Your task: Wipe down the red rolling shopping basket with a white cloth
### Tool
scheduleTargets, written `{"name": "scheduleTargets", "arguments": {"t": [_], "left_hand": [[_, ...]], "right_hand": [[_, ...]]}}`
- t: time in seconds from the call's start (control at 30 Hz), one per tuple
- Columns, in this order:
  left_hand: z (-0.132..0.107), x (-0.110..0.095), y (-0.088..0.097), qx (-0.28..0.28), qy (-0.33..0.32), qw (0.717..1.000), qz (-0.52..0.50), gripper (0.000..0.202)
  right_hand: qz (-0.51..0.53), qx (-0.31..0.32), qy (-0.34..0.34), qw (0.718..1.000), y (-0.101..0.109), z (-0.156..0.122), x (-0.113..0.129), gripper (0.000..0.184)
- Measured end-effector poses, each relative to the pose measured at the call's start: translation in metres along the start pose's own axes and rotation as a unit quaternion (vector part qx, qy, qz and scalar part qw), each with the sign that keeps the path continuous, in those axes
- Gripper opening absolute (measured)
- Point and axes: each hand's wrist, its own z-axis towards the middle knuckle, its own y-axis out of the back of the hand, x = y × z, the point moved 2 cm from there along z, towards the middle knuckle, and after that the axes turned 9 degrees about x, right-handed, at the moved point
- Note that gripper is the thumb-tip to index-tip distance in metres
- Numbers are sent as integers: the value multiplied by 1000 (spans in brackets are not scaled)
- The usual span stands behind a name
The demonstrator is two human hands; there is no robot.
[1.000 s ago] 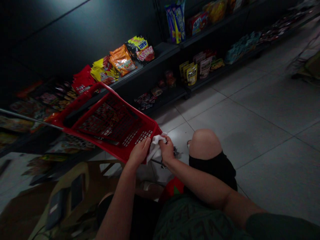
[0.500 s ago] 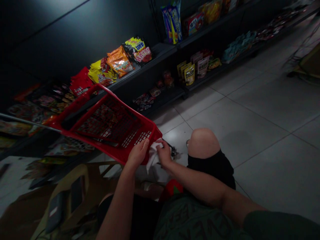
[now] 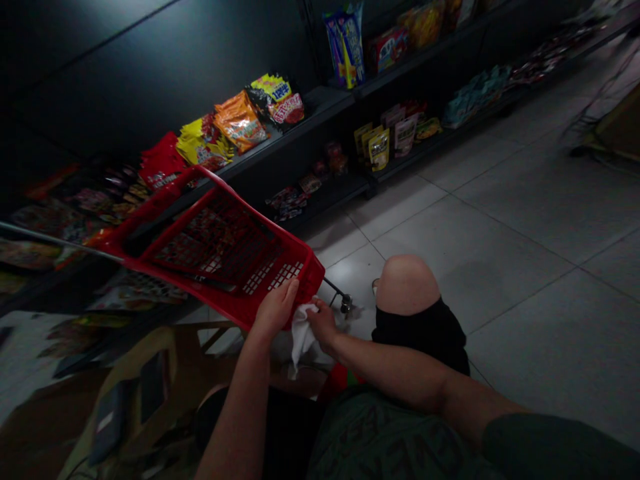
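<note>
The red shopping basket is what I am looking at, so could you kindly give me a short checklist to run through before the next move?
1. Left hand against the near edge of the red shopping basket: ok.
2. White cloth pinched in the right hand: ok.
3. Cloth touching the basket: cannot tell.
4. Small wheel on its metal rod resting on the floor tiles: cannot tell.
5. Light on the basket's inside: not ok, it is dim.
</note>
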Motion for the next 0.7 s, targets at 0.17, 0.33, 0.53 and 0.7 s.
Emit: {"name": "scheduleTargets", "arguments": {"t": [0.17, 0.33, 0.53, 0.7], "left_hand": [[-4, -1, -1, 8, -7, 1000, -13, 55], [-2, -4, 0, 9, -6, 1000, -13, 56], [-2, 0, -1, -1, 0, 1000, -4, 55], [-6, -1, 0, 11, -4, 1000, -11, 55]], "right_hand": [[39, -168, 74, 982, 32, 58, 60, 38], [38, -103, 56, 992, 15, 27, 47, 32], [-1, 99, -33, 995, -25, -38, 1, 21], [54, -64, 39, 996, -3, 4, 65, 27]]}}
